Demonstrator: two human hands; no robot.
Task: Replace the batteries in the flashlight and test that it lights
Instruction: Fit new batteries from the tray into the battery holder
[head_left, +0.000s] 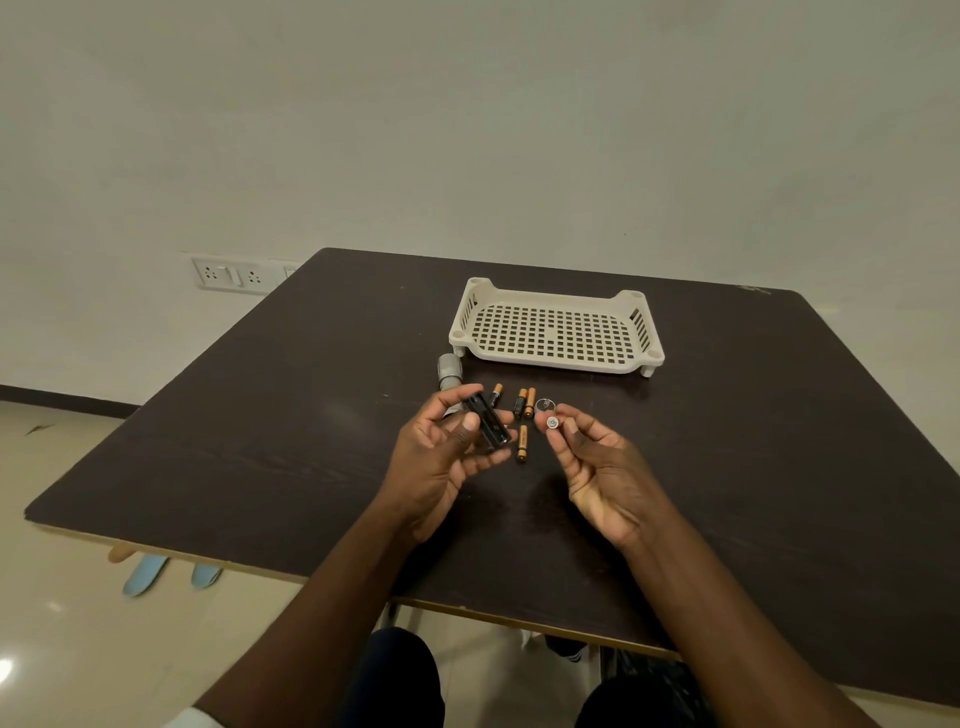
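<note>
A: Flashlight (448, 375) body lies on the table (260, 415), left of centre, just off the near-left corner of the tray (556, 358). Grey head end faces away from the person; long axis runs from far to near, tilted slightly. Its near part is hidden behind the left hand (441, 457).

B: Left hand state?

A: Palm up, thumb and fingers curled round a black battery holder (488, 426). Holder is raised off the table, long axis running far-left to near-right, near end pointing toward the right hand (597, 467).

B: And the right?

A: Thumb and forefinger pinch one battery (552, 422), end-on to the camera, so its round metal terminal faces up and toward the viewer. Remaining fingers loosely curled. Battery and holder are apart, near one another.

B: Loose items?

A: Four batteries on the table. One (495, 396) just beyond the holder. A pair (524, 402) side by side, touching, long axes far to near. One (521, 443) alone between the two hands, same orientation. A round cap (545, 404) sits just beyond the right fingertips.

B: Tray contents?

A: Nothing visible in it.
</note>
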